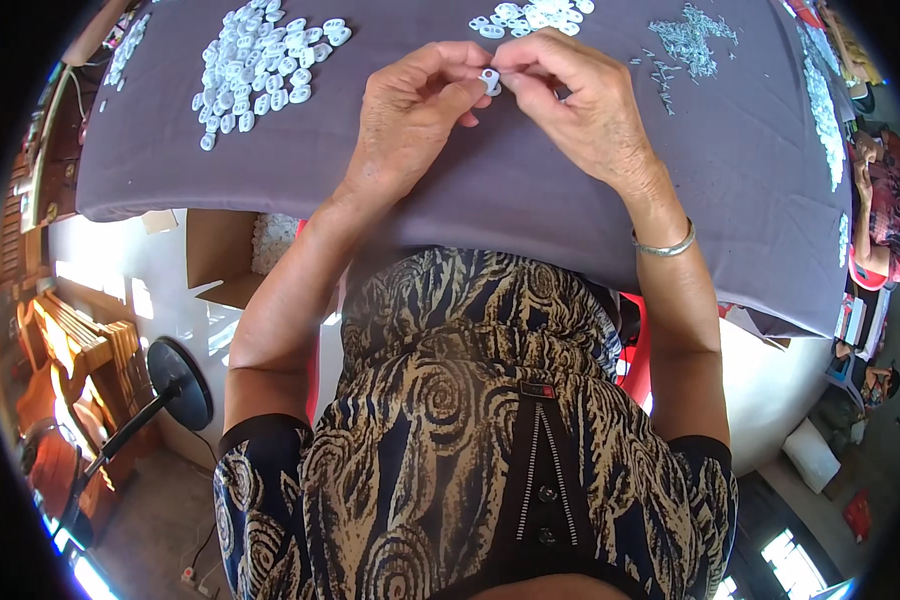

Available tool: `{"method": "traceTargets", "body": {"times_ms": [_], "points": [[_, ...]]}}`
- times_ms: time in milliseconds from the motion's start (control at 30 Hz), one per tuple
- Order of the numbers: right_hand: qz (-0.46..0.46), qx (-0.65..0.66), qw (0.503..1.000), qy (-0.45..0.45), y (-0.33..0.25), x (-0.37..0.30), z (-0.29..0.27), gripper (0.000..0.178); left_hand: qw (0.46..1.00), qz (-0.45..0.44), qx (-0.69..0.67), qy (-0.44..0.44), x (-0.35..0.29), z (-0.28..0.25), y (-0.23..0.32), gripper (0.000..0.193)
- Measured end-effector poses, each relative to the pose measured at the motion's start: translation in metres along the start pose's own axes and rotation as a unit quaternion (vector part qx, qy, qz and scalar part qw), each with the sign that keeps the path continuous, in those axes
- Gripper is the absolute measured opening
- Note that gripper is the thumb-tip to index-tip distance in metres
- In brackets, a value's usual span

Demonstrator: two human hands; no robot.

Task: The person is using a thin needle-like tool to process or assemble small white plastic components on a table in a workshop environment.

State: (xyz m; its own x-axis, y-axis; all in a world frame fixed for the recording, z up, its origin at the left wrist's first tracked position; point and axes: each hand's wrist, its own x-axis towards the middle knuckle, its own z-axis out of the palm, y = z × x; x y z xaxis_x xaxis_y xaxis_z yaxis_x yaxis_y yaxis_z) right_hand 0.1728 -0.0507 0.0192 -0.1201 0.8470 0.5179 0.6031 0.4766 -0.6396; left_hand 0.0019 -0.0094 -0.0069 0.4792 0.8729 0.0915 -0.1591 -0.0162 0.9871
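Head view, item one: small white plastic ring piece (pixel 489 78), held above the tabletop (pixel 490 190) between our two hands, near the far middle of the grey cloth. It sits at the meeting point of both grips, so neither hand is nearer; the left hand (pixel 410 115) comes at it from the left, the right hand (pixel 580 105) from the right. Its opening seems to face roughly toward us; we cannot tell its long axis at this size.

Grip, left: thumb and forefinger pressed together on the left side of the ring piece, other fingers curled under.

Grip, right: fingertips (pixel 515 72) pinched at the right edge of the same piece; whether they also hold a small metal part there is too small for us to tell.

Item two: pile of white ring pieces (pixel 260 65), spread on the cloth to the far left, well apart from the left hand.

Item three: smaller pile of white pieces (pixel 530 15), just beyond the right hand at the far edge.

Item four: heap of small metal pins (pixel 685 40), far right, near the right hand but not touching.

Item five: silver bangle (pixel 663 245) on our right wrist.

Item six: cardboard box (pixel 235 255) of white pieces, below the tabletop edge on our left.
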Motion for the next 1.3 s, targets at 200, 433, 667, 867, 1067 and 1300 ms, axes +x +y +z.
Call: {"method": "traceTargets", "body": {"times_ms": [200,433,667,867,1067,1300], "points": [[0.042,-0.001,0.997,-0.061,0.004,-0.002,-0.001,0.006,0.975,0.122,0.186,-0.007,-0.002,0.000,0.000,0.036],[0.077,0.000,0.993,-0.088,0.003,-0.005,-0.003,0.007,0.917,0.223,0.330,-0.031,-0.003,0.003,0.007,0.038],[0.049,0.031,0.997,-0.042,0.003,-0.005,0.005,0.003,0.984,0.098,0.139,-0.047,0.001,-0.007,0.002,0.032],[0.139,0.159,0.977,-0.009,0.002,-0.008,0.011,0.004,0.996,0.047,0.060,-0.034,0.001,-0.008,0.005,0.027],[0.168,0.133,0.975,-0.053,-0.004,-0.004,-0.004,0.006,0.995,0.063,0.078,-0.025,-0.001,-0.007,0.005,0.027],[0.178,-0.024,0.984,-0.017,0.030,-0.029,-0.077,0.003,0.996,0.047,0.058,-0.043,-0.004,0.004,0.010,0.028]]}}
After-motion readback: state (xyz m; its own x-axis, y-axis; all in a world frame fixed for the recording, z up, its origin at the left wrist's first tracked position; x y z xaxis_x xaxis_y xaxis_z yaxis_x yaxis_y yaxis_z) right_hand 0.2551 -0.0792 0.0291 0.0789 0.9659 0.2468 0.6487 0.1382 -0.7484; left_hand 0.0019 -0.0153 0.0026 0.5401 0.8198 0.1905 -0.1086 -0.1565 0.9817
